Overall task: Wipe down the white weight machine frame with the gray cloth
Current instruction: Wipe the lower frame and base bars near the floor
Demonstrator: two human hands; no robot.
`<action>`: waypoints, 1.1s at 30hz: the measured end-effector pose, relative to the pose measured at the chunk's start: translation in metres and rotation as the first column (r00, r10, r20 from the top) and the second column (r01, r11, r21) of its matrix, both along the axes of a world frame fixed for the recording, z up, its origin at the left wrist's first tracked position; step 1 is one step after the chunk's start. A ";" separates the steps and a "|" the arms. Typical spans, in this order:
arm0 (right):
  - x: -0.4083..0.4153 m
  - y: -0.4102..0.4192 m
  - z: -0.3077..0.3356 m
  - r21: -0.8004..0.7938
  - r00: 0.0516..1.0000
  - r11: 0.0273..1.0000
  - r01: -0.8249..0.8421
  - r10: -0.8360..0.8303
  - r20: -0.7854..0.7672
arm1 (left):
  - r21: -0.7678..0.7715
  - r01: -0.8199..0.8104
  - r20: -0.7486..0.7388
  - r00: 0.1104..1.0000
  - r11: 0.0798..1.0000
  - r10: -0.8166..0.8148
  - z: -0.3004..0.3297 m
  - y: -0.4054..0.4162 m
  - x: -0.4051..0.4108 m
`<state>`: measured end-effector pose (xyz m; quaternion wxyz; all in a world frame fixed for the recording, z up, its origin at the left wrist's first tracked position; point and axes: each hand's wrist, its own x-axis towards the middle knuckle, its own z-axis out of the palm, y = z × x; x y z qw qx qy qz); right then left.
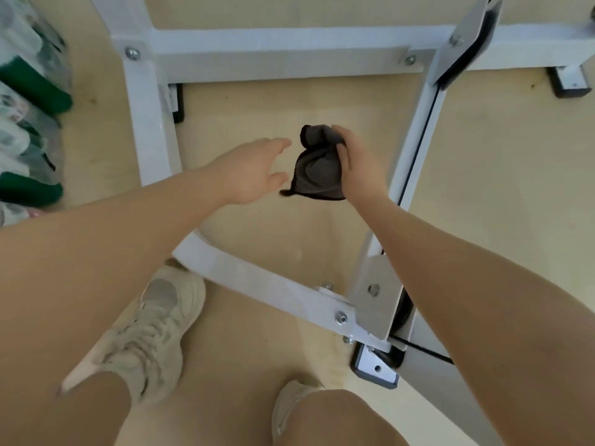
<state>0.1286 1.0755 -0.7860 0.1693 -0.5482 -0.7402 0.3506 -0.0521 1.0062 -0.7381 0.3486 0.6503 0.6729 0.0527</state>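
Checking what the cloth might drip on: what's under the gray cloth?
Bare tan floor lies below the gray cloth, held by the right hand. The patch directly beneath is covered.

Open floor (257, 239) lies inside the white frame (145, 130) (bars bound it left, right, far, near); packaged goods (29, 123) crowd the far left.

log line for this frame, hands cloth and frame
right hand: grips gray cloth | left hand: open, reaching toward cloth, not touching | cloth: bunched, off white frame | wipe: not underway
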 end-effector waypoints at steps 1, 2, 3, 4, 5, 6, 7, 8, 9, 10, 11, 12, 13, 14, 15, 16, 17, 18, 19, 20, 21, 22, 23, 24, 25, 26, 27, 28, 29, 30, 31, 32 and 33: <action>-0.003 0.000 0.002 -0.005 0.996 0.999 0.034 -0.034 -0.081 | 0.009 -0.076 0.055 0.996 0.997 0.076 -0.001 0.013 0.003; -0.006 0.001 0.003 -0.015 0.987 0.997 0.071 -0.072 -0.142 | 0.003 -0.141 0.103 0.985 0.990 0.140 -0.004 0.027 0.006; -0.009 0.001 0.004 -0.029 0.976 0.994 0.103 -0.107 -0.189 | -0.015 -0.170 0.143 0.975 0.985 0.170 -0.006 0.038 0.009; -0.012 0.004 0.006 -0.047 0.965 0.991 0.127 -0.134 -0.224 | -0.038 -0.169 0.207 0.963 0.985 0.173 -0.009 0.049 0.011; -0.015 0.006 0.007 -0.065 0.957 0.988 0.140 -0.152 -0.246 | -0.059 -0.160 0.300 0.939 0.985 0.171 -0.012 0.058 0.012; -0.017 0.009 0.008 -0.086 0.951 0.985 0.148 -0.165 -0.260 | -0.079 -0.155 0.402 0.899 0.985 0.174 -0.015 0.066 0.013; -0.018 0.012 0.010 -0.104 0.947 0.982 0.155 -0.178 -0.269 | -0.076 -0.150 0.476 0.863 0.986 0.168 -0.017 0.074 0.013; -0.020 0.015 0.011 -0.118 0.944 0.979 0.166 -0.192 -0.267 | -0.038 -0.143 0.497 0.856 0.989 0.143 -0.019 0.082 0.011; -0.021 0.018 0.013 -0.124 0.945 0.976 0.177 -0.204 -0.256 | 0.007 -0.139 0.494 0.862 0.990 0.117 -0.021 0.090 0.008; -0.022 0.022 0.016 -0.125 0.947 0.974 0.190 -0.215 -0.237 | 0.038 -0.139 0.501 0.860 0.990 0.101 -0.024 0.098 0.005; -0.024 0.025 0.018 -0.123 0.949 0.971 0.204 -0.227 -0.217 | 0.048 -0.144 0.535 0.839 0.988 0.096 -0.026 0.106 0.002; -0.025 0.029 0.020 -0.122 0.950 0.967 0.222 -0.243 -0.196 | 0.050 -0.150 0.581 0.808 0.987 0.094 -0.027 0.114 0.000; -0.026 0.034 0.022 -0.129 0.947 0.960 0.248 -0.268 -0.179 | 0.076 -0.157 0.616 0.784 0.985 0.077 -0.028 0.123 0.000; -0.027 0.039 0.023 -0.154 0.933 0.945 0.287 -0.312 -0.178 | 0.117 -0.159 0.634 0.772 0.980 0.049 -0.029 0.132 -0.001; -0.027 0.044 0.026 -0.214 0.906 0.919 0.332 -0.374 -0.199 | 0.148 -0.158 0.654 0.756 0.976 0.024 -0.028 0.140 0.000; -0.028 0.048 0.029 -0.297 0.868 0.882 0.367 -0.439 -0.232 | 0.148 -0.148 0.688 0.725 0.978 0.006 -0.026 0.148 0.001; -0.028 0.053 0.031 -0.364 0.830 0.845 0.392 -0.495 -0.256 | 0.126 -0.118 0.733 0.680 0.985 -0.012 -0.023 0.155 0.002; -0.029 0.058 0.035 -0.398 0.801 0.815 0.421 -0.540 -0.259 | 0.097 -0.071 0.780 0.626 0.993 -0.031 -0.020 0.162 0.004; -0.029 0.063 0.038 -0.411 0.775 0.791 0.454 -0.578 -0.256 | 0.077 -0.019 0.813 0.580 0.997 -0.051 -0.018 0.168 0.005; -0.030 0.066 0.040 -0.414 0.746 0.770 0.485 -0.612 -0.264 | 0.074 0.028 0.826 0.558 0.997 -0.077 -0.016 0.173 0.007; -0.030 0.068 0.041 -0.429 0.712 0.749 0.504 -0.642 -0.285 | 0.088 0.063 0.822 0.559 0.994 -0.108 -0.016 0.178 0.008; -0.030 0.068 0.040 -0.455 0.678 0.735 0.503 -0.662 -0.320 | 0.109 0.084 0.809 0.572 0.990 -0.138 -0.017 0.181 0.010; -0.029 0.068 0.038 -0.474 0.656 0.735 0.485 -0.664 -0.358 | 0.133 0.099 0.788 0.593 0.986 -0.165 -0.019 0.184 0.013; -0.028 0.066 0.035 -0.472 0.654 0.748 0.467 -0.651 -0.385 | 0.153 0.112 0.760 0.621 0.982 -0.189 -0.021 0.185 0.017; -0.026 0.063 0.032 -0.443 0.674 0.772 0.457 -0.625 -0.394 | 0.169 0.122 0.736 0.645 0.978 -0.207 -0.022 0.187 0.020; -0.024 0.060 0.027 -0.401 0.709 0.797 0.451 -0.593 -0.382 | 0.176 0.126 0.721 0.659 0.976 -0.215 -0.022 0.188 0.024; -0.022 0.058 0.024 -0.361 0.746 0.818 0.448 -0.565 -0.353 | 0.179 0.118 0.718 0.663 0.977 -0.211 -0.022 0.189 0.026; -0.020 0.058 0.020 -0.325 0.777 0.831 0.452 -0.546 -0.313 | 0.183 0.096 0.722 0.662 0.978 -0.200 -0.021 0.189 0.029; -0.018 0.059 0.015 -0.290 0.798 0.833 0.470 -0.542 -0.264 | 0.193 0.073 0.723 0.664 0.979 -0.192 -0.020 0.190 0.031; -0.016 0.061 0.012 -0.261 0.803 0.824 0.502 -0.557 -0.213 | 0.204 0.055 0.717 0.671 0.977 -0.188 -0.018 0.191 0.033; -0.014 0.065 0.008 -0.232 0.808 0.812 0.536 -0.573 -0.139 | 0.211 0.041 0.714 0.676 0.977 -0.182 -0.016 0.192 0.034; -0.011 0.067 0.005 -0.206 0.812 0.802 0.561 -0.582 -0.052 | 0.208 0.019 0.720 0.673 0.978 -0.166 -0.014 0.194 0.035; -0.009 0.069 0.001 -0.197 0.815 0.798 0.570 -0.579 0.014 | 0.188 -0.017 0.743 0.656 0.982 -0.131 -0.011 0.194 0.034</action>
